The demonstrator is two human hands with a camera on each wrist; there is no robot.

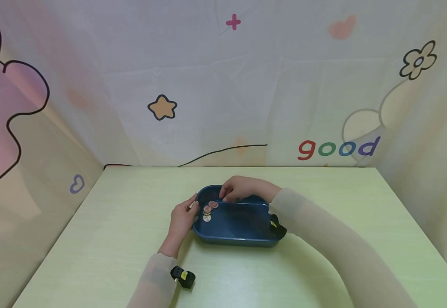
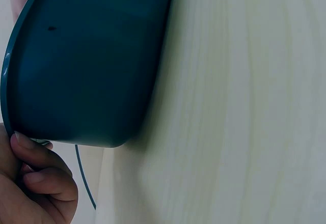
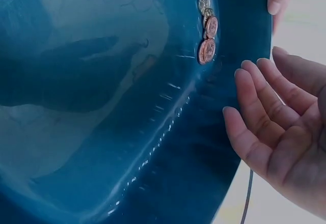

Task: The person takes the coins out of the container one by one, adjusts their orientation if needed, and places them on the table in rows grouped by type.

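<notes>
A dark blue rectangular tray point(image 1: 242, 222) with rounded corners is at the middle of the table. Several coins point(image 1: 207, 209), copper and silver in colour, lie partly overlapping at its left end; in the right wrist view the coins point(image 3: 207, 35) form a short row near the wall. My left hand point(image 1: 182, 219) grips the tray's left rim, fingertips against its edge in the left wrist view. Over the far rim hovers my right hand point(image 1: 242, 188), fingers loosely bent. The right wrist view shows that hand's bare palm point(image 3: 285, 137) with nothing in it.
The pale wood-grain table point(image 1: 123, 239) extends around the tray. Behind it hangs a printed cloth point(image 1: 215, 107), with more cloth along both sides. A small black camera point(image 1: 183, 276) sits on the left wrist, another black camera point(image 1: 278, 227) on the right.
</notes>
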